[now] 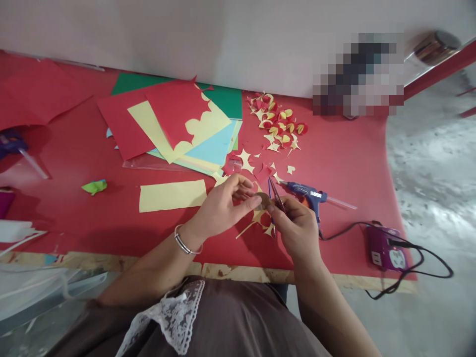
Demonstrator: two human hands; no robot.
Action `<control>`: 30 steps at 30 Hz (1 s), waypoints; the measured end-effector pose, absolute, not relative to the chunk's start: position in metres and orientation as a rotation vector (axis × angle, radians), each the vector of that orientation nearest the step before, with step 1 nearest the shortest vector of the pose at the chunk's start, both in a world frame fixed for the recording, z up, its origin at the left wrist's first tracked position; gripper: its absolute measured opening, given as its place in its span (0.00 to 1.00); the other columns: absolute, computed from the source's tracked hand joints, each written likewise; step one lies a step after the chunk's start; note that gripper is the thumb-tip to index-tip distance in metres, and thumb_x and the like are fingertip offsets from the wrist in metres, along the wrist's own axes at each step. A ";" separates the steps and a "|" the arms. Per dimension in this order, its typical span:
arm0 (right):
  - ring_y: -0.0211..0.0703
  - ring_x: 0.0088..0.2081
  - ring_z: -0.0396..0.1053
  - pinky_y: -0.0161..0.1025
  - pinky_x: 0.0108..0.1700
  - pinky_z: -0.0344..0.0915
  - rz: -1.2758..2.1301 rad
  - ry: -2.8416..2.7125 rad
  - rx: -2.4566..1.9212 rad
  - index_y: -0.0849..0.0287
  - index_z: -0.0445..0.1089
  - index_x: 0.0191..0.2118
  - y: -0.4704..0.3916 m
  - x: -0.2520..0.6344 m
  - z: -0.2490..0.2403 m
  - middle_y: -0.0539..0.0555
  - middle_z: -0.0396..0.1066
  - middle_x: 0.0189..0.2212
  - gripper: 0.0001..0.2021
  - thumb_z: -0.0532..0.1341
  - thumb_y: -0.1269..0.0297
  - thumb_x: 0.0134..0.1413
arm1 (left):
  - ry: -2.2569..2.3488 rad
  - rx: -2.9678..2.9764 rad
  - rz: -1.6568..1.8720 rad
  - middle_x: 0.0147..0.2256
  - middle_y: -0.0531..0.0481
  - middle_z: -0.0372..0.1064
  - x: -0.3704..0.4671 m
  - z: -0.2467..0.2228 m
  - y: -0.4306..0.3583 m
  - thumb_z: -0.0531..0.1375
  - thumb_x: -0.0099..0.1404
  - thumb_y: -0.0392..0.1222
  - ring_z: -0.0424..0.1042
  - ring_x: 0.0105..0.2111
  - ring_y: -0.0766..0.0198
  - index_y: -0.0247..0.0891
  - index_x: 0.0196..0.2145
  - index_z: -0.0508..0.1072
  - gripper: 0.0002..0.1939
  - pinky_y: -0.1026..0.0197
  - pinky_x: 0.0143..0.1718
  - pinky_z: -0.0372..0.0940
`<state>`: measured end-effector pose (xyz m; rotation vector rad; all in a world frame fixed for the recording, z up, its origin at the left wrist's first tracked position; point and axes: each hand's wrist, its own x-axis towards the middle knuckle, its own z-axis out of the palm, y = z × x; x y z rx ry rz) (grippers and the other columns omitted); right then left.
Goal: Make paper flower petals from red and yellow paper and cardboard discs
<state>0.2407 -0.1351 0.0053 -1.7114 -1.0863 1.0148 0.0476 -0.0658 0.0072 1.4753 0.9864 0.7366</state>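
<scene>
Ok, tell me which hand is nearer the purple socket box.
Right. The right hand is left of the purple socket box; the left hand is farther left of it.

Right of the petals (285,114), the table (353,163) lies bare to its right edge. The glue gun (307,191) blocks the way just right of the right hand (297,225), its cord (349,228) running across to the purple socket (386,248). Scraps (245,161) clutter the surface under and beyond the hands; the paper stack (211,148) fills the back middle. Left of the yellow strip (173,196), a green piece (94,187) interrupts open room; the wall (148,39) closes the back.
</scene>
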 end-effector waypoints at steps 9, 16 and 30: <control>0.35 0.25 0.54 0.35 0.28 0.52 1.057 -1.114 -1.684 0.57 0.73 0.30 -0.139 0.244 -0.004 0.45 0.60 0.23 0.12 0.69 0.56 0.59 | 0.671 1.177 0.496 0.36 0.42 0.84 0.051 -0.003 -0.039 0.70 0.67 0.56 0.83 0.38 0.57 0.35 0.36 0.83 0.19 0.56 0.44 0.77; 0.35 0.24 0.59 0.34 0.28 0.58 0.799 -1.204 -1.755 0.57 0.77 0.35 -0.141 0.241 -0.004 0.46 0.66 0.23 0.12 0.72 0.53 0.57 | 0.798 1.077 0.665 0.33 0.44 0.84 0.055 -0.015 -0.046 0.75 0.62 0.50 0.84 0.34 0.59 0.35 0.35 0.80 0.15 0.58 0.41 0.78; 0.39 0.28 0.74 0.37 0.34 0.74 0.525 -1.474 -1.671 0.53 0.80 0.48 -0.140 0.236 -0.012 0.49 0.80 0.33 0.15 0.73 0.55 0.58 | 0.894 1.078 0.790 0.29 0.50 0.82 0.062 -0.012 -0.057 0.70 0.67 0.42 0.82 0.29 0.59 0.38 0.55 0.73 0.21 0.60 0.33 0.72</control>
